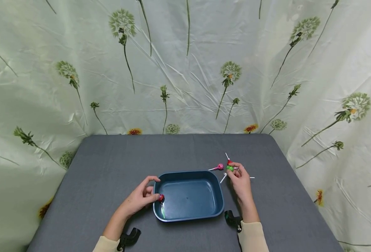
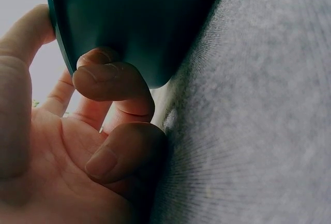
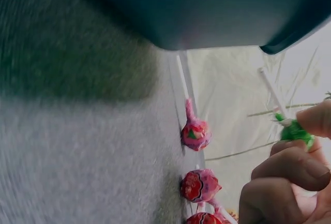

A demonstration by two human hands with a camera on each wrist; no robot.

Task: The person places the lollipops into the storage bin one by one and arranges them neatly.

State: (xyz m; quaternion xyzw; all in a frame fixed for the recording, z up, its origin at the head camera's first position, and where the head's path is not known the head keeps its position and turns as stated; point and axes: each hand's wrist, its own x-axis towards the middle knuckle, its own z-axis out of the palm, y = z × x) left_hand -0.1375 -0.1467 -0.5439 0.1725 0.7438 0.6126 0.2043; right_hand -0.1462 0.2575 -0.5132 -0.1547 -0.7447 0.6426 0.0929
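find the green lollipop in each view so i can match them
Head: green lollipop right of centre, pinched by the right hand, beside the far right corner of the blue tray.
Left wrist: not in it.
Right wrist: green lollipop near the right edge, below mid-height.
Shared landmark: blue tray, topmost in both wrist views, below centre in the head view.

On my head feed I have a wide lane across the table (image 1: 119, 154), beyond the far rim of the tray (image 1: 188, 218), whose raised walls bar any low sweep through the middle. From above I could dip into its centre and right end; the left hand (image 1: 139, 196) and a red candy (image 1: 161, 198) block the left end. Past the right rim, the right hand (image 1: 240, 181), a pink lollipop (image 1: 220, 167) and white sticks (image 1: 223, 178) crowd the way
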